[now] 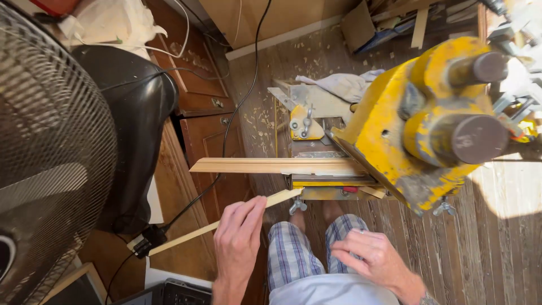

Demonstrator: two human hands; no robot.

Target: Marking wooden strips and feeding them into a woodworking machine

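Left hand (238, 237) grip is pinching the thin wood strip (220, 225) running toward 1 o'clock under the moulding (276, 165) on the yellow mitre machine (406, 124), right hand (375, 260) resting loosely curled, empty, on the thigh.

A: What's under you?

B: You're standing on a worn wooden plank floor (497, 237), with wood chips (261, 127) scattered over it by the baseboard.

A: And carrying the work?

B: The yellow machine's bed (330, 182). A long pale wood moulding (271, 165) lies flat across it, sticking out to your left. A grey rag (341, 85) sits behind it.
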